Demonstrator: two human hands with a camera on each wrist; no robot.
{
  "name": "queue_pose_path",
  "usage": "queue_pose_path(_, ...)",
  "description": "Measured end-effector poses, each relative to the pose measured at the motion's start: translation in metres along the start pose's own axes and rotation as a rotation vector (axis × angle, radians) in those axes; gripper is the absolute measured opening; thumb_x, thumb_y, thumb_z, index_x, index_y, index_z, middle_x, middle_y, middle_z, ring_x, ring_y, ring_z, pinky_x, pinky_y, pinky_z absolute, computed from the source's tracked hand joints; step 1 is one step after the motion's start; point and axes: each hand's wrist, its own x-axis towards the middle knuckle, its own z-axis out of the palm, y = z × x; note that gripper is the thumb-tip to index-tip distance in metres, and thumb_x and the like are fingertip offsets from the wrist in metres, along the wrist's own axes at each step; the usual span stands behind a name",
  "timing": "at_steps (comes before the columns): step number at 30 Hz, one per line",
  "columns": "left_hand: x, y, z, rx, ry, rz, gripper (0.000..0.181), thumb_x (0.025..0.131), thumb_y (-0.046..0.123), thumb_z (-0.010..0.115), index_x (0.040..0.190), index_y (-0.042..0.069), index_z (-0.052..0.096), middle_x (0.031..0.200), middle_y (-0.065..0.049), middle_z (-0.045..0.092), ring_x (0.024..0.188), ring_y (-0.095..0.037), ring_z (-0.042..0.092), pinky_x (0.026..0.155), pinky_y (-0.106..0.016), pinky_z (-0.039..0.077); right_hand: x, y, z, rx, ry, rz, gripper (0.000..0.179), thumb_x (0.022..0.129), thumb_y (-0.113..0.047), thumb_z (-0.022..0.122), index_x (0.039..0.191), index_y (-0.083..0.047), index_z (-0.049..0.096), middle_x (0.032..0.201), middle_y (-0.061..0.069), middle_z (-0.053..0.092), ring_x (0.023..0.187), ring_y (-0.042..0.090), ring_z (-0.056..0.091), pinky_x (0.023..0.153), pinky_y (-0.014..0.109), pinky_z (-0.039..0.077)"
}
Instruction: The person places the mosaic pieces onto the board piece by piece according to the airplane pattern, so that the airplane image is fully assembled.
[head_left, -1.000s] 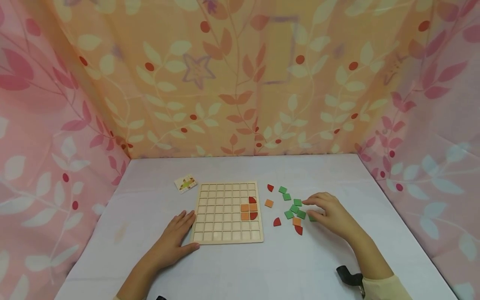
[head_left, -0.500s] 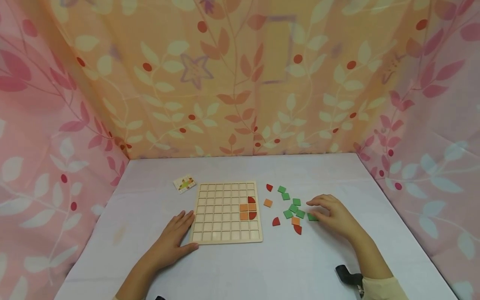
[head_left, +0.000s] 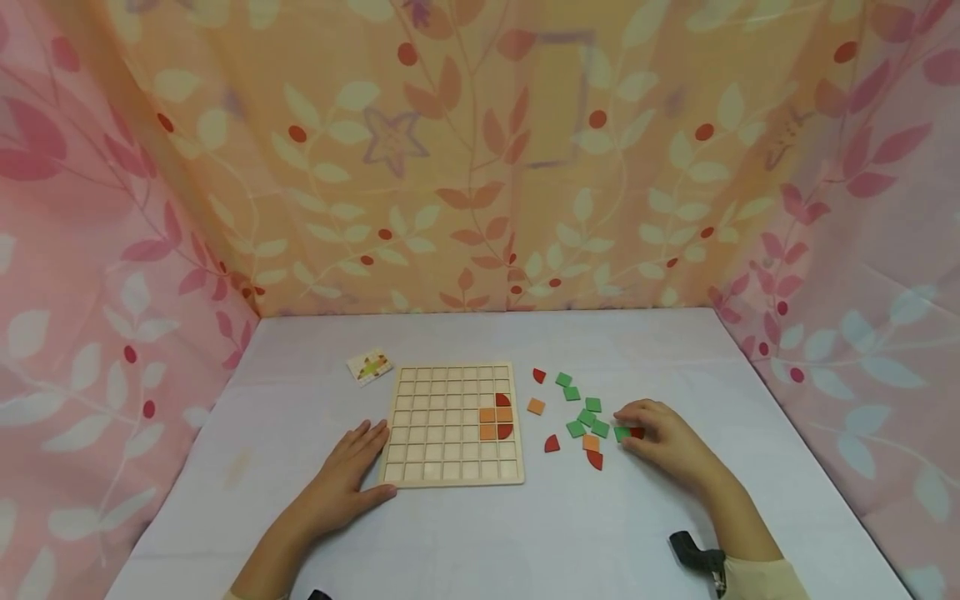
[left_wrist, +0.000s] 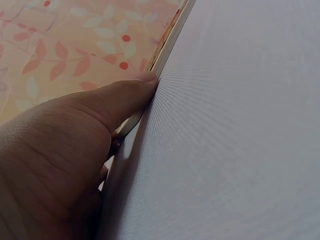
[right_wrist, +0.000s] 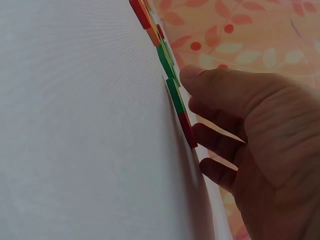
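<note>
My left hand [head_left: 343, 482] rests at the left edge of a wooden grid board [head_left: 442, 477], fingers extended along its side. Its thumb [left_wrist: 130, 92] lies against the board's near corner, also seen in the left wrist view. On the board's right side sit several orange squares [head_left: 489, 432] and red quarter-round tiles [head_left: 505, 432]. My right hand [head_left: 667, 437] hovers low at the right end of the loose tiles, fingers bent and parted. A green square tile [right_wrist: 175, 95] and a red quarter-round tile [right_wrist: 187, 130] lie side by side right at its fingertips.
Loose green squares [head_left: 576, 429], orange squares [head_left: 536, 407] and red quarter-rounds [head_left: 552, 443] lie scattered right of the board. A small pattern card [head_left: 370, 367] lies beyond its far left corner. Floral curtains [head_left: 480, 208] enclose the white table [head_left: 465, 542].
The right hand has shifted slightly downward and its fingers have bent more, uncovering a red quarter-round tile beside the green one. The left hand has stayed on the board's edge.
</note>
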Motion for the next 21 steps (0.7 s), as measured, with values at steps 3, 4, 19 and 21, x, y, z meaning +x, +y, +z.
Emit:
queue_pose_path(3, -0.0006, -0.0011, 0.001, -0.002, -0.01, -0.006, 0.096, 0.087, 0.058, 0.074, 0.16, 0.01, 0.035, 0.168, -0.004, 0.031, 0.156, -0.035, 0.02, 0.13, -0.033, 0.0, -0.0003, 0.0018, 0.0013, -0.008, 0.003, -0.005, 0.04, 0.088, -0.023, 0.083, 0.126, -0.021, 0.073, 0.124, -0.004, 0.066, 0.119, 0.02, 0.058, 0.104, 0.019, 0.046)
queue_pose_path(4, -0.0007, -0.0013, 0.0014, -0.003, -0.011, -0.007, 0.096, 0.087, 0.058, 0.074, 0.16, 0.01, 0.035, 0.168, -0.003, 0.031, 0.157, -0.035, 0.02, 0.13, -0.032, 0.0, -0.0005, 0.0021, 0.0015, -0.014, 0.003, -0.006, 0.04, 0.088, -0.023, 0.083, 0.127, -0.021, 0.072, 0.124, -0.004, 0.066, 0.119, 0.021, 0.057, 0.104, 0.02, 0.046)
queue_pose_path(19, -0.0004, 0.0007, -0.0004, -0.012, -0.017, -0.018, 0.095, 0.088, 0.058, 0.074, 0.161, 0.011, 0.034, 0.168, -0.002, 0.03, 0.157, -0.035, 0.019, 0.13, -0.036, 0.002, -0.0011, 0.0058, 0.0064, -0.067, 0.012, 0.022, 0.033, 0.088, -0.018, 0.083, 0.119, -0.026, 0.075, 0.117, -0.008, 0.067, 0.115, 0.017, 0.057, 0.103, 0.042, 0.052)
queue_pose_path(21, -0.0001, 0.0003, -0.0009, -0.017, -0.032, -0.03, 0.096, 0.087, 0.059, 0.074, 0.161, 0.011, 0.034, 0.169, -0.001, 0.029, 0.158, -0.033, 0.017, 0.13, -0.034, 0.0, -0.001, 0.0062, 0.0068, -0.077, 0.013, 0.022, 0.033, 0.088, -0.017, 0.083, 0.118, -0.026, 0.075, 0.116, -0.009, 0.067, 0.113, 0.016, 0.057, 0.102, 0.043, 0.053)
